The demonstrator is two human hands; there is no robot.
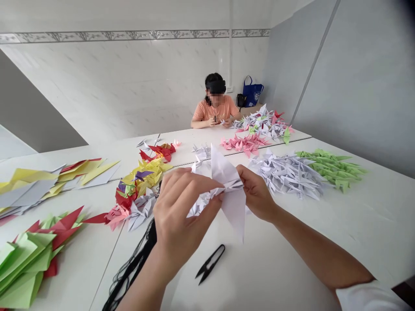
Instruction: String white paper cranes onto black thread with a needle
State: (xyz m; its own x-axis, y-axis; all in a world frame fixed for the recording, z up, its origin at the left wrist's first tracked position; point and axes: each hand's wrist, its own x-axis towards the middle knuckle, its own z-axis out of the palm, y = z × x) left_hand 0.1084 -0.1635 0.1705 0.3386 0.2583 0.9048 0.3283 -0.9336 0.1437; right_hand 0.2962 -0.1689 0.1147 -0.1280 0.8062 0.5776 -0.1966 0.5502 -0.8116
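Both left hand (181,205) and right hand (257,192) pinch one folded white paper (235,211) above the desk (259,270); uneven pulling could tear it or spoil its creases, and a slipped grip could drop it onto the black snips (206,270) or nearby black cords (140,257).

White folded-paper piece (233,185): held raised, creased at centre; pointed upper wing (221,165) toward 11 o'clock, lower wing (236,210) toward 6.
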